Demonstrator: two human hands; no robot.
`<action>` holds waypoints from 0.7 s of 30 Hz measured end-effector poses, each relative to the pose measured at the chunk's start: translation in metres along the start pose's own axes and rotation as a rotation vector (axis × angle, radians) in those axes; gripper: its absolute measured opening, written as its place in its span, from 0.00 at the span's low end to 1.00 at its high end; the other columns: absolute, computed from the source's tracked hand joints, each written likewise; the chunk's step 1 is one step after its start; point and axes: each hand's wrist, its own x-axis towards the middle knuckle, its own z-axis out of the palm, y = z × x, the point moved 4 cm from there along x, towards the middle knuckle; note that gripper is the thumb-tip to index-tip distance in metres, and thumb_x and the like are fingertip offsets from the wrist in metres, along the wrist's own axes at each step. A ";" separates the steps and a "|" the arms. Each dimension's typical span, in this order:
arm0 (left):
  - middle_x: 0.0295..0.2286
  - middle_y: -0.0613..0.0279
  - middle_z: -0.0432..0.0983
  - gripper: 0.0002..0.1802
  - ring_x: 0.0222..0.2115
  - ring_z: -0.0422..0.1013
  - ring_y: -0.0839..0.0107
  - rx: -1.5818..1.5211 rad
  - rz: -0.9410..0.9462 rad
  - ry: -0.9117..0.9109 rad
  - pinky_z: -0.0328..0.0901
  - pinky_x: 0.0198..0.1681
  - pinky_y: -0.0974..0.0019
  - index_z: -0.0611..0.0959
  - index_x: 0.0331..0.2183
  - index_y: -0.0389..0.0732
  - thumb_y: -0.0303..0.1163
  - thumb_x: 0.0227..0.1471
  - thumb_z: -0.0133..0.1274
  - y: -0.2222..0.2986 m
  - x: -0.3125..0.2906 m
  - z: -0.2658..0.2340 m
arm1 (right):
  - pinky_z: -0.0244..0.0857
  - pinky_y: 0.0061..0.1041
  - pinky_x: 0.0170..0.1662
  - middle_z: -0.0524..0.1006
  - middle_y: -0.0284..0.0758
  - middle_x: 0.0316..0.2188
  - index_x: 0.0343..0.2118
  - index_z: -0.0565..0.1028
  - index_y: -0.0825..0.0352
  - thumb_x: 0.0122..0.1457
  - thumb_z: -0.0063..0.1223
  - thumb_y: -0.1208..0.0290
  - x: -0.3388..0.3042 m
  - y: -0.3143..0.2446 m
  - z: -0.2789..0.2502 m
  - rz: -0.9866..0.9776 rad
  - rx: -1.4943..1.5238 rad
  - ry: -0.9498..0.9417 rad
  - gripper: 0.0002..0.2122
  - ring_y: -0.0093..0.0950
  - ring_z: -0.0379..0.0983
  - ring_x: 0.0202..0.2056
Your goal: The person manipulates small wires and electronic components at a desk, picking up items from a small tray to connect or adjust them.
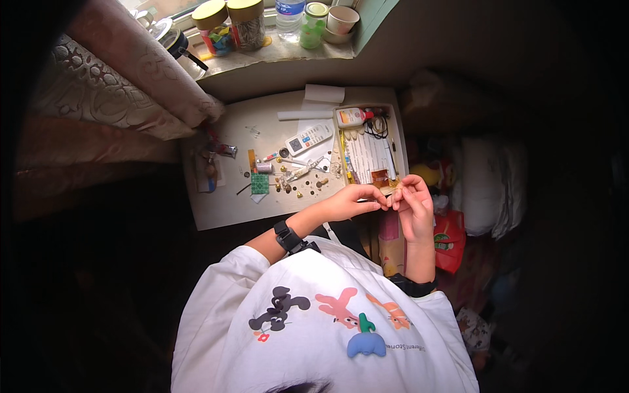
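My left hand [357, 201] and my right hand [415, 208] meet over the table's front right edge, just in front of a shallow tray [341, 164]. Thumb and fingers are pinched on both, their tips almost touching. Whatever lies between them is too small to make out. Closest to the fingertips, inside the tray, is a small brown packet [380, 177]. Left of the tray, several small beads and metal bits lie scattered around a silver tool [303, 171], perhaps pliers. A green patterned square [260, 183] and a spool [264, 168] rest beside them.
The white table [223, 213] also bears a remote control [309, 139] and a paper roll [304, 115]. In the tray are a glue bottle [351, 117], a black cable [376, 127] and a white pen [389, 160]. Jars [246, 26] line the windowsill; a red bag [450, 241] is at right.
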 end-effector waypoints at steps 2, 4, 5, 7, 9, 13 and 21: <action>0.33 0.61 0.76 0.10 0.37 0.71 0.74 -0.068 0.033 0.030 0.66 0.41 0.71 0.75 0.38 0.32 0.23 0.52 0.47 0.002 0.002 0.005 | 0.63 0.21 0.32 0.69 0.35 0.24 0.38 0.64 0.69 0.56 0.43 0.78 -0.001 -0.004 -0.007 -0.010 -0.004 0.010 0.07 0.23 0.66 0.24; 0.34 0.58 0.76 0.11 0.36 0.72 0.74 -0.136 -0.097 0.027 0.66 0.42 0.71 0.74 0.39 0.31 0.22 0.52 0.47 0.011 0.000 0.008 | 0.63 0.23 0.33 0.69 0.35 0.24 0.38 0.64 0.69 0.56 0.44 0.78 -0.003 -0.009 -0.007 -0.048 0.028 0.002 0.07 0.22 0.65 0.23; 0.34 0.58 0.76 0.11 0.36 0.72 0.74 -0.137 -0.098 0.028 0.66 0.42 0.71 0.74 0.39 0.31 0.22 0.52 0.47 0.011 0.000 0.008 | 0.64 0.25 0.33 0.69 0.35 0.23 0.38 0.65 0.68 0.56 0.44 0.78 -0.004 -0.013 -0.005 -0.060 0.036 -0.011 0.07 0.22 0.65 0.23; 0.34 0.56 0.76 0.12 0.36 0.72 0.73 -0.142 0.000 0.053 0.66 0.42 0.71 0.74 0.40 0.31 0.22 0.51 0.48 0.015 0.000 0.008 | 0.64 0.25 0.33 0.69 0.34 0.23 0.38 0.65 0.68 0.56 0.44 0.78 -0.004 -0.017 -0.005 -0.066 0.057 -0.018 0.08 0.22 0.65 0.23; 0.35 0.57 0.76 0.12 0.37 0.72 0.73 -0.094 0.040 0.064 0.67 0.41 0.73 0.74 0.40 0.32 0.22 0.51 0.49 0.019 0.000 0.008 | 0.63 0.26 0.33 0.68 0.34 0.23 0.39 0.65 0.67 0.56 0.44 0.78 -0.004 -0.021 -0.005 -0.075 0.068 -0.021 0.08 0.22 0.64 0.23; 0.36 0.58 0.76 0.13 0.39 0.72 0.73 0.004 0.103 0.100 0.67 0.39 0.75 0.73 0.41 0.33 0.23 0.50 0.50 0.030 -0.005 0.007 | 0.62 0.26 0.33 0.68 0.34 0.23 0.39 0.65 0.67 0.56 0.43 0.78 -0.001 -0.024 0.001 -0.099 0.086 -0.056 0.08 0.22 0.64 0.22; 0.34 0.58 0.76 0.14 0.35 0.73 0.73 -0.043 -0.095 0.143 0.67 0.39 0.73 0.74 0.41 0.32 0.20 0.49 0.50 -0.025 -0.004 -0.024 | 0.63 0.24 0.33 0.69 0.34 0.23 0.39 0.65 0.68 0.56 0.43 0.78 0.006 -0.010 -0.014 -0.047 0.041 0.025 0.08 0.22 0.65 0.23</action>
